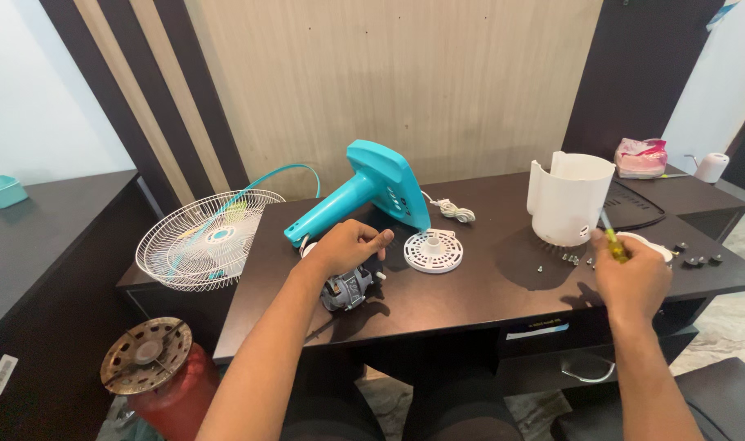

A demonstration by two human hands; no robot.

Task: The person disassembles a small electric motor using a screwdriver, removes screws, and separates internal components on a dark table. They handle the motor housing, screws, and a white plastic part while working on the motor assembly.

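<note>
My left hand (348,247) rests on top of a grey fan motor (347,289) standing on the dark table (470,286), gripping it. Just behind it lies the turquoise fan stand and base (372,192). My right hand (631,278) holds a yellow-handled screwdriver (613,242), its tip pointing up toward the white motor housing (568,198). A white round vented cover (433,250) lies between the two hands. Several small screws (570,259) lie near the housing's foot.
White wire fan guards (205,239) with turquoise blades lean off the table's left edge. A red gas cylinder (164,377) stands on the floor at left. A white cord (457,212), pink tissue pack (640,157), paper roll (710,167) and teal box (2,191) lie around.
</note>
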